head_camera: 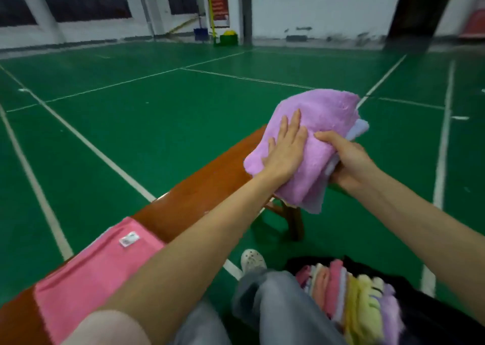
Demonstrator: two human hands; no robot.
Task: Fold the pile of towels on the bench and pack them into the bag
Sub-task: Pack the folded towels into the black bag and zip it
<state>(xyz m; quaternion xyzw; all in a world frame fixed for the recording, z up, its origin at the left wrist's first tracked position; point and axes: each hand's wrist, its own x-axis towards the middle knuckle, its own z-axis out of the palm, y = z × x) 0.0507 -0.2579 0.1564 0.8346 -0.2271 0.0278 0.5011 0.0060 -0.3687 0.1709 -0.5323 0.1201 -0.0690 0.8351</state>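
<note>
Lilac towel [321, 108] folded, above bench [210, 184] | my left hand [286, 149] flat, smoothing layers; my right hand [350, 161] pinches edge so folds hold

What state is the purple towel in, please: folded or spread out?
Folded: the purple towel shows stacked layers; the left hand presses flat on it, the right hand grips its side.
</note>
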